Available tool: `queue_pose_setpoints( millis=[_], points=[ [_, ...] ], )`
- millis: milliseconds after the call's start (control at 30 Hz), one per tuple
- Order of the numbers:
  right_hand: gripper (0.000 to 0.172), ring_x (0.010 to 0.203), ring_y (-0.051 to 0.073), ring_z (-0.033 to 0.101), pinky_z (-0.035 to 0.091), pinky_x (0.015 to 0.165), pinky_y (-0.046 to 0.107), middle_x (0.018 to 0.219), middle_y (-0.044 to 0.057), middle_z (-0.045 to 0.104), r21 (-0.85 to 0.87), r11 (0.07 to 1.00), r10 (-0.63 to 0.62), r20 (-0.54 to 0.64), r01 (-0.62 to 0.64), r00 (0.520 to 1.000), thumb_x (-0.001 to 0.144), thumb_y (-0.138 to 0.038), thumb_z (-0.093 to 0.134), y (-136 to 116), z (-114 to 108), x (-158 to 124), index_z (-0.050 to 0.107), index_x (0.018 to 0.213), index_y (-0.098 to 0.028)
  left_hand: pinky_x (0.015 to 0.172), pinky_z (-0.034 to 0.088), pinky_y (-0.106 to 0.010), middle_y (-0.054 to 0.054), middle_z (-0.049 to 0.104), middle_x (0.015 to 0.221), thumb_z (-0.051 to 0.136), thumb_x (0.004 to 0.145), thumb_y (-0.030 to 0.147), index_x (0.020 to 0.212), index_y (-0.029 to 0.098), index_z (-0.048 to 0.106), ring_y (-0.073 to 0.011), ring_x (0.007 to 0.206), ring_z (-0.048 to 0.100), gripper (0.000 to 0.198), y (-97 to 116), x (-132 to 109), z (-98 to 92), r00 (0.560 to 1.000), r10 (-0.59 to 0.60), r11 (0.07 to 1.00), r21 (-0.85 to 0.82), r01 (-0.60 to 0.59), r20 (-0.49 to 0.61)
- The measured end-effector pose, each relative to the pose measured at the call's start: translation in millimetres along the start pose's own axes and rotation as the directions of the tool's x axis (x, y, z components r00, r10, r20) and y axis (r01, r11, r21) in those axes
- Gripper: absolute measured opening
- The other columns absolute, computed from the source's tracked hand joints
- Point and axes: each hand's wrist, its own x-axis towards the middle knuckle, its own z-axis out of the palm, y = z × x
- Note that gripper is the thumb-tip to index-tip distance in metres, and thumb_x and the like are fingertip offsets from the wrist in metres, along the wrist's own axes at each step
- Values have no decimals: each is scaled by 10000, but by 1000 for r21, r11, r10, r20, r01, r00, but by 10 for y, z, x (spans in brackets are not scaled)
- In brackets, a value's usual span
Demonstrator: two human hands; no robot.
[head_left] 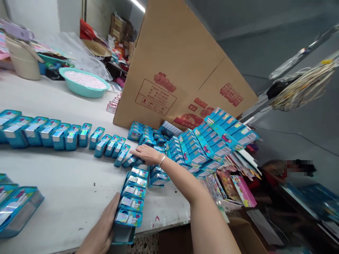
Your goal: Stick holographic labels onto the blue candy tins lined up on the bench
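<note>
My left hand [104,222] grips the side of a blue open display box [124,237] at the table's front edge. Standing in it is a row of several small blue packs [134,191] with shiny silver labels; the near end of the box is unfilled. Just beyond its far end, my right hand [148,154] has its fingers closed over a small blue pack [129,161], partly hidden under the hand. That pack is at the right end of a long curving line of similar packs [60,135] across the table.
A large cardboard carton [182,67] stands tilted behind. Filled blue display boxes [212,137] are stacked to the right. A turquoise basin [83,86] of pale pieces sits at the back left. More blue packs [19,210] lie front left. Another person [275,169] is at far right.
</note>
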Motion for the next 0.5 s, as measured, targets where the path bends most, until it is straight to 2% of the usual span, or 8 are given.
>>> queue_pose_setpoints(
  millis=[100, 200, 233, 333, 400, 433, 500],
  points=[
    [294, 1168, 95, 638, 362, 1051, 236, 1055, 43, 779, -4, 999, 44, -61, -44, 997, 835, -141, 469, -34, -17, 8, 668, 890, 68, 1265, 223, -602, -29, 241, 1726, 444, 949, 141, 1654, 411, 91, -362, 1548, 299, 834, 24, 5, 34, 999, -32, 999, 11, 32, -40],
    [300, 1258, 168, 601, 355, 1104, 297, 1179, 66, 752, -22, 996, 85, -146, -89, 986, 802, -148, 578, -159, -205, -138, 688, 1021, 24, 1274, 222, -591, -25, 265, 1718, 417, 946, 128, 1655, 396, 112, -335, 1551, 303, 817, 18, 38, 62, 998, -34, 999, 28, 35, -52],
    [364, 1307, 208, 572, 346, 1135, 327, 1261, 97, 721, -30, 994, 99, -179, -106, 979, 764, -132, 644, -238, -305, -245, 684, 1101, -1, 1276, 222, -589, -29, 267, 1718, 425, 938, 128, 1656, 386, 116, -333, 1552, 302, 823, 23, 49, 63, 998, -26, 999, 36, 28, -55],
    [709, 1391, 314, 487, 326, 1204, 436, 1449, 186, 576, -79, 984, 126, -336, -162, 933, 679, -122, 788, -625, -628, -753, 580, 1355, -72, 1275, 244, -572, -83, 267, 1715, 512, 936, 215, 1664, 317, 119, -351, 1550, 301, 834, 89, 87, 47, 999, -14, 998, 56, 16, -43],
    [843, 1351, 337, 515, 381, 1177, 480, 1460, 173, 547, -110, 977, 114, -463, -184, 879, 701, -217, 836, -997, -767, -1190, 486, 1464, -136, 1264, 276, -562, -148, 293, 1697, 584, 925, 315, 1660, 234, 155, -374, 1537, 319, 854, 170, 129, 46, 999, -25, 998, 58, 27, -32],
    [893, 1335, 336, 530, 406, 1158, 486, 1460, 152, 544, -88, 979, 120, -471, -182, 874, 720, -255, 842, -1197, -788, -1408, 435, 1510, -175, 1259, 287, -559, -179, 317, 1680, 605, 916, 348, 1649, 191, 191, -382, 1527, 333, 856, 214, 154, 52, 999, -38, 997, 59, 40, -39],
    [945, 1318, 335, 550, 432, 1138, 475, 1460, 115, 543, -8, 984, 161, -387, -178, 908, 733, -300, 854, -1575, -703, -1794, 391, 1555, -250, 1251, 288, -565, -221, 369, 1642, 620, 893, 366, 1614, 124, 270, -397, 1506, 361, 838, 293, 207, 78, 994, -74, 995, 56, 78, -77]
  ],
)
